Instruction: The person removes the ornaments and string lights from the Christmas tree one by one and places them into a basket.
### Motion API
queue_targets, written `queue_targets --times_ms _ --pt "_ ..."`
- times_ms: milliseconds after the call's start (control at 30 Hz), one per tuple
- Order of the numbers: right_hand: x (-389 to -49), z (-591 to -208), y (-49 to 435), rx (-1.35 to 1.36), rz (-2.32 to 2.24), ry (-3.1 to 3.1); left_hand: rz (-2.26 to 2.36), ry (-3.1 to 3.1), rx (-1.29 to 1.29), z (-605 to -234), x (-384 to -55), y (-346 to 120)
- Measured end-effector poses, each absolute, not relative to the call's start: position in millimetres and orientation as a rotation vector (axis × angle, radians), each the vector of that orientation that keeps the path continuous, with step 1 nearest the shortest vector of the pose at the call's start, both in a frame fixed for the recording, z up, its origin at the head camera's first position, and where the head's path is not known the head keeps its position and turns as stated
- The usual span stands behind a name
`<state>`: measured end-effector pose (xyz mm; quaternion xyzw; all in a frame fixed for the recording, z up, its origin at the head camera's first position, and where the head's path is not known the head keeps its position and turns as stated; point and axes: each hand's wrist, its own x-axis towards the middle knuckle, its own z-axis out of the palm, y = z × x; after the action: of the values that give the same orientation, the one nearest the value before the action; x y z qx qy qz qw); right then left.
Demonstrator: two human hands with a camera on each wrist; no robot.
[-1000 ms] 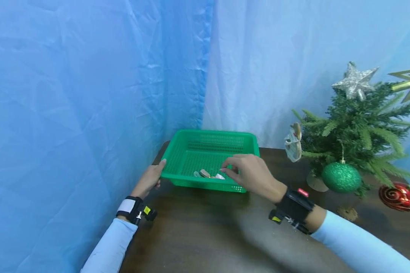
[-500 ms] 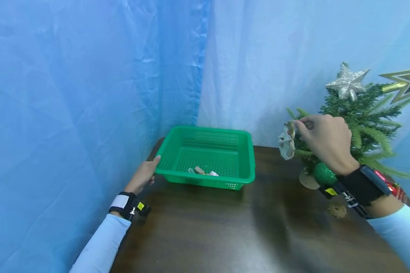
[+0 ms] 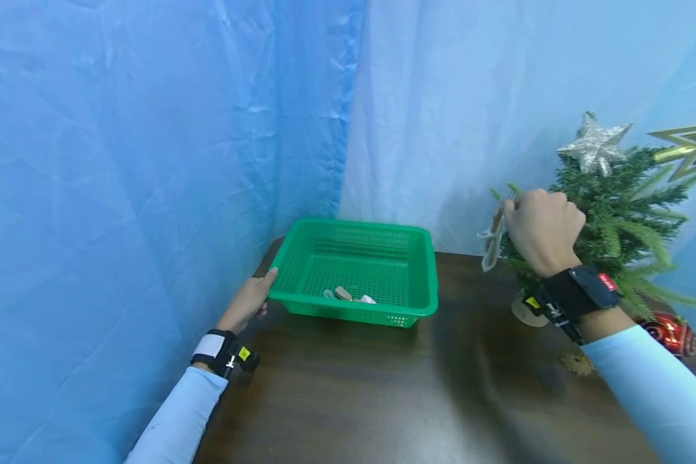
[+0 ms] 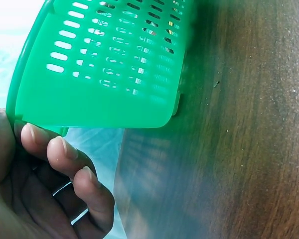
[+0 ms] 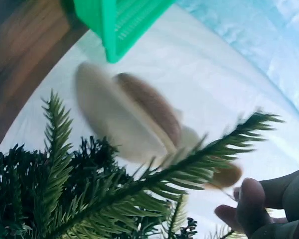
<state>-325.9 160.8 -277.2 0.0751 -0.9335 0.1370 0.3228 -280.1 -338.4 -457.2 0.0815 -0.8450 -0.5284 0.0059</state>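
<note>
My left hand (image 3: 248,301) grips the left front corner of a green plastic basket (image 3: 354,310), thumb over the rim and fingers curled below it, as the left wrist view shows. A few small pieces, one of them a brown-and-white piece (image 3: 343,293), lie in the basket near its front wall. At the left side of a small artificial Christmas tree (image 3: 615,212), my right hand (image 3: 545,229) pinches the thin string of a white-and-brown hanging ornament (image 3: 492,240). In the right wrist view the ornament (image 5: 114,119) is blurred, partly behind a green branch (image 5: 164,177).
A silver glitter star (image 3: 596,145) tops the tree, with a gold star (image 3: 693,148) to its right. A red ornament (image 3: 669,332) shows beyond my right forearm. A small brown round piece (image 3: 577,363) lies on the dark wooden table (image 3: 348,393). Blue curtains (image 3: 151,161) hang behind.
My right hand has moved from over the basket to the tree on the right and taken hold of the ornament's string. The ornament has turned edge-on. My left hand stays on the basket.
</note>
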Motion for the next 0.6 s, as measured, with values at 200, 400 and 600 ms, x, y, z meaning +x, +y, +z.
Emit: queue_targets --times_ms 200,400,600 --pt "-323 -287 163 0.137 0.365 -2.453 -1.663 -2.64 0.244 -459 -280 -336" --pt "-318 -285 167 0.213 0.425 -2.329 -1.673 -2.634 0.237 -458 -279 -334" --pt "-315 -267 165 0.239 0.427 -2.273 -1.675 -2.62 0.246 -455 -278 -337"
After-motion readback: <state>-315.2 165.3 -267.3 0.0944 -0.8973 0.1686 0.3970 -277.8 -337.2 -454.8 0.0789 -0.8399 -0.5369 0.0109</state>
